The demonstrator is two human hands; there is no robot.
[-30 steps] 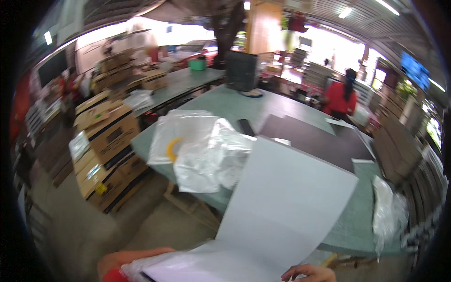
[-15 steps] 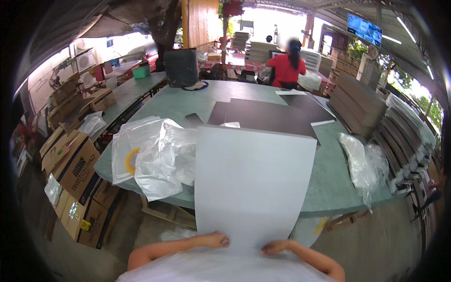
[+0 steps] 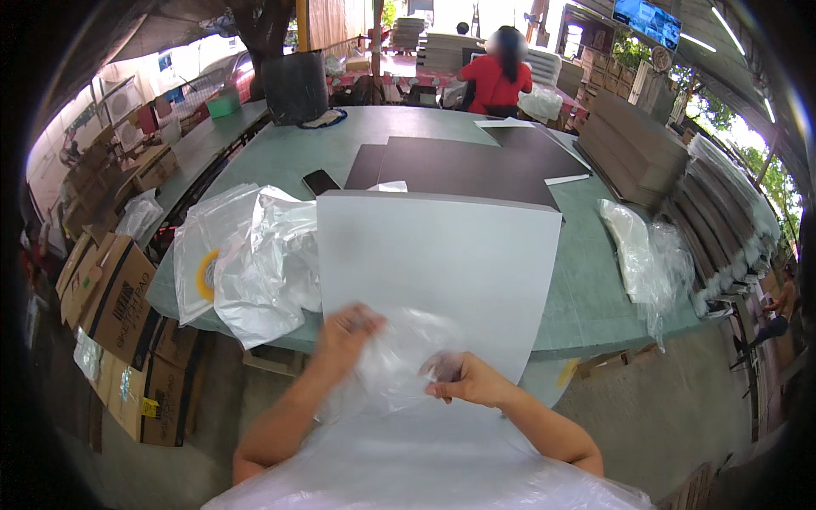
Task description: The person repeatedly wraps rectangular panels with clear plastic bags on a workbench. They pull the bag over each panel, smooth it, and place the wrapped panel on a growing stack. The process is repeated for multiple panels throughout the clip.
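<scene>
A large white board or sheet stack (image 3: 442,246) lies in front of me, its near part reaching past the table's edge. Clear thin plastic (image 3: 399,361), seemingly a bag, bunches over its lower part and spreads down toward my body. My left hand (image 3: 347,340), slightly smeared by motion, is closed on the plastic's left side. On the other side my right hand (image 3: 463,379) pinches the film between thumb and fingers. Dark brown sheets (image 3: 459,161) lie behind the white one.
On the green table (image 3: 374,123) are crumpled plastic bags (image 3: 263,272), a yellow tape roll (image 3: 206,274), a phone (image 3: 321,183) and more plastic film (image 3: 629,251). Tall board stacks (image 3: 633,149) stand right, cardboard boxes (image 3: 127,297) left. A person in red (image 3: 497,81) sits beyond.
Both hands have risen from the white sheet's near edge, bringing clear plastic up over its lower part. The whole view has shifted, with the table appearing higher and further left.
</scene>
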